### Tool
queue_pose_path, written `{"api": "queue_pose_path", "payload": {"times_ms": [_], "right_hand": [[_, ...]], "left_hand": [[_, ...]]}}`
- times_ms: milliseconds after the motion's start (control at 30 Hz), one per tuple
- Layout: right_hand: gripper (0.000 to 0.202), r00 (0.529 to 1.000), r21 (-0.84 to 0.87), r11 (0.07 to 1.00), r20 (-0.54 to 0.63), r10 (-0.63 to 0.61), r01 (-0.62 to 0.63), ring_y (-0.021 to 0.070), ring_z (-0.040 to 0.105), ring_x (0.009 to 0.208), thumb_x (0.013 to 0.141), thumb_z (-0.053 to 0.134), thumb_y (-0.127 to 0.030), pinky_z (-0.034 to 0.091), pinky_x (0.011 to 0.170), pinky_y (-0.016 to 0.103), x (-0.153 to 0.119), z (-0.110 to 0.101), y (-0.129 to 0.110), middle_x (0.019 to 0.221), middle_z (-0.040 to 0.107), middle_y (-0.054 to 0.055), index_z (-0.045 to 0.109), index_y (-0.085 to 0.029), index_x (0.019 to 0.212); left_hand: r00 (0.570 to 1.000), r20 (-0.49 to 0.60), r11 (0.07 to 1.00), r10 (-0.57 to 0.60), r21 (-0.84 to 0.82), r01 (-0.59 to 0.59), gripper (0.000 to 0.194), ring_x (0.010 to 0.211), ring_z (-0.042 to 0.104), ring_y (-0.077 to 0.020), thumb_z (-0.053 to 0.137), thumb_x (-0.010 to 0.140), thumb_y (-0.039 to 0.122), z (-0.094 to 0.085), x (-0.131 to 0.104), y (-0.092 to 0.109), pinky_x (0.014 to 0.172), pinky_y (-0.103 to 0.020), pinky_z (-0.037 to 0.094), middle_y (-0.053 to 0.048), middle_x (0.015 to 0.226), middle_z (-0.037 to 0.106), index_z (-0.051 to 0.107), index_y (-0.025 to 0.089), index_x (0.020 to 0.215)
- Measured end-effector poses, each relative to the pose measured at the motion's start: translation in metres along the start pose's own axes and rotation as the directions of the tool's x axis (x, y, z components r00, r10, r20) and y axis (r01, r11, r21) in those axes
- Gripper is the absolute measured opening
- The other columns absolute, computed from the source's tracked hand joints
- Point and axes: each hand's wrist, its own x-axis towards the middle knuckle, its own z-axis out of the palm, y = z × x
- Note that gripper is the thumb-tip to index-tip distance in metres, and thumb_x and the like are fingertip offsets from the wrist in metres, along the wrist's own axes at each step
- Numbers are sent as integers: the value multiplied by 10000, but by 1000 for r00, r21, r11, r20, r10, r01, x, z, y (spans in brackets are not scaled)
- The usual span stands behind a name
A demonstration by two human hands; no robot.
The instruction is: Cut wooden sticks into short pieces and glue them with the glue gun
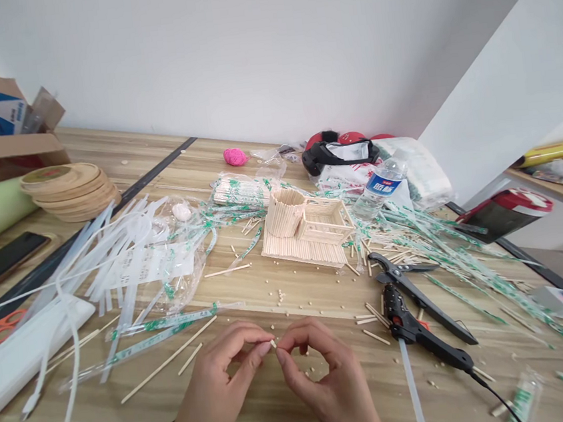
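Note:
Between my two hands is a tiny cut piece of wooden stick (pixel 273 343), low over the table. My left hand (pixel 229 381) pinches it between thumb and forefinger. Thumb and forefinger of my right hand (pixel 326 374) close at the other end of the same piece. Beyond the hands sits a small model built of wooden sticks (pixel 322 250), with a flat slatted base, a curved wall and a square railed frame. Short stick bits (pixel 280 296) are scattered between the model and my hands.
At right lie a black glue gun (pixel 420 337) with a glue stick in it and black cutters (pixel 421 297). A water bottle (pixel 382 187) stands behind them. Glue sticks (pixel 132 280), plastic wrappers and a white power strip (pixel 29 351) are at left. Loose sticks (pixel 171 358) lie nearby.

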Motion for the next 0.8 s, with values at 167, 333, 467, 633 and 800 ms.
{"api": "queue_pose_path", "payload": {"times_ms": [167, 333, 467, 633, 800], "right_hand": [[85, 999, 11, 999, 22, 32, -33, 152, 603, 678, 786, 591, -140, 471, 629, 264, -3, 1, 2, 725, 653, 6, 636, -199, 744], [95, 1000, 6, 1000, 17, 21, -21, 148, 583, 648, 777, 586, -134, 458, 600, 256, -2, 3, 3, 695, 648, 6, 640, -194, 725], [97, 1000, 1, 1000, 8, 29, -29, 150, 571, 628, 771, 587, -143, 449, 579, 252, -2, 3, 5, 667, 644, 9, 638, -188, 703], [90, 998, -3, 998, 35, 59, -59, 150, 574, 651, 783, 582, -154, 457, 608, 257, -3, 5, 4, 693, 644, 13, 637, -189, 721], [108, 996, -57, 996, 61, 71, -68, 163, 607, 712, 834, 572, -250, 480, 670, 266, 8, -23, -6, 749, 660, 21, 644, -210, 764]], "left_hand": [[999, 17, 996, -46, -75, 47, 122, 852, 646, -151, 587, 879, 264, 1, 0, 1, 751, -204, 485, 16, 866, 710, 702, 269, 837], [996, 29, 987, -89, -130, 92, 124, 811, 637, -154, 598, 867, 283, 0, 3, 1, 720, -207, 487, 11, 841, 706, 710, 263, 820], [986, 57, 959, -157, -231, 166, 133, 765, 633, -160, 614, 847, 313, 1, 5, 2, 663, -204, 508, -1, 811, 700, 712, 249, 783], [975, 84, 926, -208, -303, 224, 142, 712, 628, -159, 648, 818, 335, 2, 7, 5, 646, -209, 521, -3, 749, 702, 717, 239, 739], [927, 143, 826, -346, -422, 374, 185, 663, 629, -164, 719, 746, 388, 0, 10, 7, 611, -238, 542, -15, 706, 696, 719, 204, 727]]}}
